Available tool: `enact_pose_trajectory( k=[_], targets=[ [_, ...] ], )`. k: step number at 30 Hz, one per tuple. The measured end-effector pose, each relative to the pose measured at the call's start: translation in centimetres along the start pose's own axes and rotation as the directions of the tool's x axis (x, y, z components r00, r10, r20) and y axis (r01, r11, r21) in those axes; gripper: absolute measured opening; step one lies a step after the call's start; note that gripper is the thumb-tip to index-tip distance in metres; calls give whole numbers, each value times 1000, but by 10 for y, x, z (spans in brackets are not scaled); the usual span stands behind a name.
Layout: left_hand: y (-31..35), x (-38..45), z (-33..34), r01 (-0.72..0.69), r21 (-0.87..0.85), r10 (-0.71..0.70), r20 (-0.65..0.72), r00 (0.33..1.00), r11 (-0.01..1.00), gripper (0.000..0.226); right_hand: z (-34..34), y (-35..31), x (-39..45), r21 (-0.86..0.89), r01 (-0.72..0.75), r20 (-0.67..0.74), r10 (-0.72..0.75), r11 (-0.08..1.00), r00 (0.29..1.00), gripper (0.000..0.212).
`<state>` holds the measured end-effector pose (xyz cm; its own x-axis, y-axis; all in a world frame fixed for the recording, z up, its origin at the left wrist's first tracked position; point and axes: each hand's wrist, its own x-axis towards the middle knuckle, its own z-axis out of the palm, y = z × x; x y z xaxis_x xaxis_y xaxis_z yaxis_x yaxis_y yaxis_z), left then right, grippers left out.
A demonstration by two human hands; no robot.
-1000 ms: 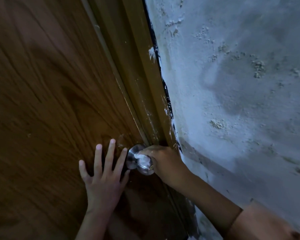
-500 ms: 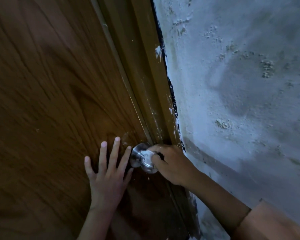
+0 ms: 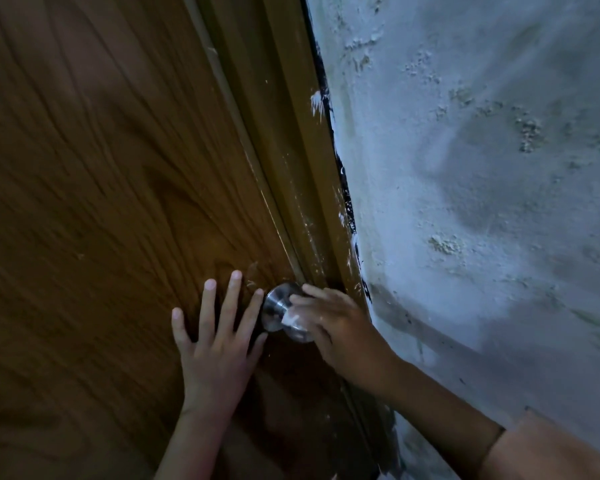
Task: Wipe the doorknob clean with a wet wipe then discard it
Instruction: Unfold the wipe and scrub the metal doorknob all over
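A round silver doorknob sticks out of a brown wooden door, low in the head view. My right hand wraps over the knob's right side and presses a small white wet wipe against it; most of the wipe is hidden under the fingers. My left hand lies flat on the door just left of the knob, fingers spread, holding nothing.
The olive-brown door frame runs down the middle, streaked with white paint. A rough, pale plastered wall fills the right side. No bin or wipe packet is in view.
My right hand has turned over the knob, its fingers now reaching across the top and the wipe showing lower on the knob's face. My left hand has stayed flat on the door.
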<state>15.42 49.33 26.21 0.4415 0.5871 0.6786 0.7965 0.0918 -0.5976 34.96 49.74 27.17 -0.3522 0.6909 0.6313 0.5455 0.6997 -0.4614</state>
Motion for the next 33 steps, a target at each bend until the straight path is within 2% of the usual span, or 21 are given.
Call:
enact_pose_trajectory(
  k=[2, 4, 6, 9, 12, 14, 16, 17, 19, 20, 22, 24, 26, 28, 30, 31, 33],
  targets=[
    [0, 0, 0, 9, -10, -9, 5, 1000, 1000, 62, 0, 6, 8, 122, -256, 39, 253, 959, 967, 27],
    [1, 0, 0, 15, -4, -15, 3, 1000, 1000, 63, 2, 9, 13, 134, -354, 80, 346, 926, 935, 30],
    [1, -1, 0, 23, 0, -23, 4, 1000, 1000, 63, 3, 3, 14, 79, -287, 55, 283, 955, 957, 27],
    [2, -1, 0, 28, -13, -27, 15, 1000, 1000, 62, 8, -5, 3, -39, -34, -26, 33, 999, 999, 26],
    [1, 0, 0, 29, -31, -28, 21, 999, 999, 61, 8, 2, -11, -67, 36, -66, -40, 997, 997, 29],
    [2, 1, -1, 25, -39, -25, 7, 1000, 999, 61, 7, 6, -14, 52, -103, -107, 108, 993, 988, 26],
    [2, 1, -1, 22, -47, -22, 6, 1000, 999, 66, 2, 10, -10, 208, -316, -34, 330, 926, 944, 27],
    [2, 1, -2, 24, -52, -24, 12, 1000, 998, 72, 2, 14, -7, 223, -384, 11, 392, 896, 920, 28],
    [1, 1, -1, 21, -56, -20, 18, 1000, 998, 77, 3, 15, -1, 212, -418, 41, 420, 883, 907, 29],
    [1, 1, -1, 20, -57, -19, 21, 1000, 998, 78, 3, 9, 2, 218, -390, 43, 391, 895, 920, 29],
    [1, 0, -1, 21, -61, -19, 37, 999, 998, 81, 6, -3, 5, 176, -202, -45, 213, 963, 976, 27],
    [0, -1, 0, 11, -57, -9, 43, 999, 998, 83, 16, -7, -1, -35, 48, -81, -51, 998, 995, 21],
    [0, -2, 0, 12, -66, -9, 45, 999, 998, 83, 24, -3, -8, -132, 114, -33, -119, 985, 992, 22],
    [0, -2, 1, 16, -46, -14, 39, 999, 999, 81, 27, 5, -15, -109, 95, -63, -102, 989, 993, 24],
    [0, -2, 1, 14, -21, -13, 36, 999, 1000, 76, 26, 7, -16, 5, 11, -121, -10, 1000, 993, 27],
    [0, -2, 0, 8, -17, -7, 32, 999, 1000, 71, 24, 7, -14, 126, -94, -127, 109, 988, 986, 28],
    [1, -1, -1, 7, -14, -6, 32, 999, 1000, 62, 20, 10, -8, 335, -340, -54, 379, 879, 924, 28]
  ],
)
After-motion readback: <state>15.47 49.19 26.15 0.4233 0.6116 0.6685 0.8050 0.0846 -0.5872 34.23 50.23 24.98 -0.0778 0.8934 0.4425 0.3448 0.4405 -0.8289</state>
